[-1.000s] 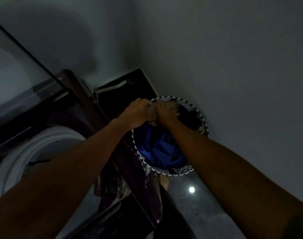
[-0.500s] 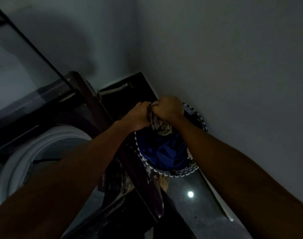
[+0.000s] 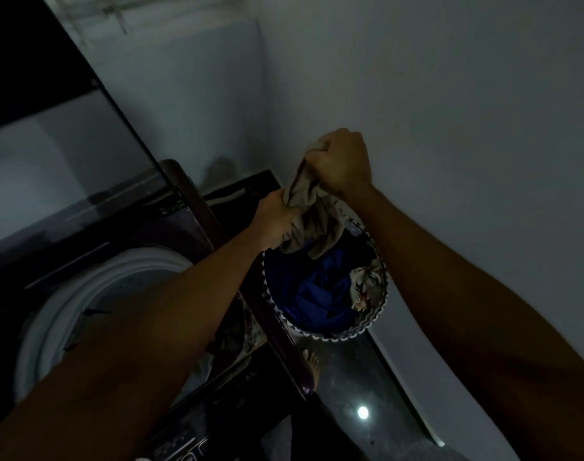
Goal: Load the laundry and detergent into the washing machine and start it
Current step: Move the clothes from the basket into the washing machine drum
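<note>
A round laundry basket with a black-and-white zigzag rim stands on the floor by the wall. Blue cloth and a patterned piece lie inside it. My right hand and my left hand both grip a beige garment, which hangs bunched above the basket's far rim. To the left is the top-loading washing machine, with its white tub opening exposed and its lid raised.
A pale wall rises close on the right. The machine's dark side edge runs between tub and basket. My bare foot rests on the glossy dark floor, which reflects a ceiling light.
Both hands have risen from the basket rim, pulling the beige garment up and out. My right hand is now higher than my left, and the view has tilted up.
</note>
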Action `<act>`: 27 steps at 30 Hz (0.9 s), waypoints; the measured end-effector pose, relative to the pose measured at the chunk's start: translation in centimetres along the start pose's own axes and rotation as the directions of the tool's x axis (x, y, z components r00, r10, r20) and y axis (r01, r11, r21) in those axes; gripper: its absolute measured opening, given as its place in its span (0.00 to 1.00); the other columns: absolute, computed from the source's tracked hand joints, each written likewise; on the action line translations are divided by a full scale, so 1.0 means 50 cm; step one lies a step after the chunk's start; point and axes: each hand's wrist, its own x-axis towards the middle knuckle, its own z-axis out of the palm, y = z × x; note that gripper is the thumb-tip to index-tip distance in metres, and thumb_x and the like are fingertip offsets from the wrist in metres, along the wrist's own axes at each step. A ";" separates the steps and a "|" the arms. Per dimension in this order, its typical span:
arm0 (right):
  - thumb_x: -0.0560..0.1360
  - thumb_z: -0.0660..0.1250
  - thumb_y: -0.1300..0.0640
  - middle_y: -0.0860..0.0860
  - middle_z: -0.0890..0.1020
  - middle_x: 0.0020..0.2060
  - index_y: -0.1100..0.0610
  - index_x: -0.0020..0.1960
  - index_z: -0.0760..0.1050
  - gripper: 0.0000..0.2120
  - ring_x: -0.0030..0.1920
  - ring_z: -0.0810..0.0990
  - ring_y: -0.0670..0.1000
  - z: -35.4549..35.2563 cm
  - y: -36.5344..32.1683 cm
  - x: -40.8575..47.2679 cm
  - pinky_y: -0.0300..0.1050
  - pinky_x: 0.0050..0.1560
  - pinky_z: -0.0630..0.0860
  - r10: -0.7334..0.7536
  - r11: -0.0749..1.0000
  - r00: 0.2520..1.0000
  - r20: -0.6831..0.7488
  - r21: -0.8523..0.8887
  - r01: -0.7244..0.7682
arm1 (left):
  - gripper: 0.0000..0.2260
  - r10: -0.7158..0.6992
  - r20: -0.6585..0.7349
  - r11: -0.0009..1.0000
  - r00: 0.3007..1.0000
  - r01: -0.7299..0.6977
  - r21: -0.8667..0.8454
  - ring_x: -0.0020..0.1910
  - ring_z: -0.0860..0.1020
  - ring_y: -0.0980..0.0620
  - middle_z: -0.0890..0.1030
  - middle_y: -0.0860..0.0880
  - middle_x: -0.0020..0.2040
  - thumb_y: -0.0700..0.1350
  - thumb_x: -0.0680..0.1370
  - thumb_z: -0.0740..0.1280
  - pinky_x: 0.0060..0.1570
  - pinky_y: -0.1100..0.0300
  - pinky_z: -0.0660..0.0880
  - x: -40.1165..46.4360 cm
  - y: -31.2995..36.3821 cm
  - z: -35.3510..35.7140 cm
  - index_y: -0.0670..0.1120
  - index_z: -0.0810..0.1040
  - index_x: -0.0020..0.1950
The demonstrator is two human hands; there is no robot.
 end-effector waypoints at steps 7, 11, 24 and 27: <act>0.65 0.63 0.60 0.47 0.63 0.24 0.52 0.27 0.61 0.13 0.22 0.60 0.44 -0.016 0.014 -0.056 0.36 0.24 0.54 0.185 0.952 0.964 0.189 0.208 -0.223 | 0.11 -0.153 -0.066 0.895 0.986 0.110 -0.433 0.47 0.83 0.41 0.83 0.40 0.52 0.48 0.82 0.62 0.37 0.47 0.82 -0.043 0.073 -0.009 0.43 0.79 0.55; 0.63 0.61 0.61 0.49 0.77 0.32 0.58 0.33 0.73 0.03 0.30 0.69 0.48 -0.002 0.037 -0.090 0.37 0.33 0.67 0.352 0.823 0.880 0.320 0.341 -0.454 | 0.14 -0.169 -0.093 0.846 0.981 0.096 -0.525 0.48 0.82 0.40 0.82 0.40 0.54 0.48 0.83 0.58 0.33 0.49 0.81 -0.057 0.089 -0.002 0.41 0.77 0.61; 0.76 0.63 0.48 0.59 0.82 0.58 0.60 0.65 0.76 0.22 0.58 0.80 0.59 0.041 -0.045 -0.141 0.53 0.57 0.77 0.225 0.439 0.714 0.663 0.585 -0.682 | 0.13 -0.077 -0.311 0.856 0.947 -0.097 -0.508 0.53 0.80 0.41 0.81 0.40 0.55 0.42 0.82 0.58 0.53 0.46 0.80 -0.142 0.086 -0.120 0.40 0.77 0.62; 0.77 0.63 0.50 0.59 0.83 0.55 0.62 0.61 0.77 0.19 0.54 0.82 0.57 0.082 -0.103 -0.150 0.49 0.53 0.79 0.165 0.444 0.689 0.706 0.570 -0.691 | 0.15 -0.019 -0.437 0.893 0.899 -0.182 -0.412 0.54 0.80 0.43 0.81 0.42 0.55 0.44 0.78 0.60 0.57 0.46 0.78 -0.186 0.047 -0.180 0.43 0.78 0.61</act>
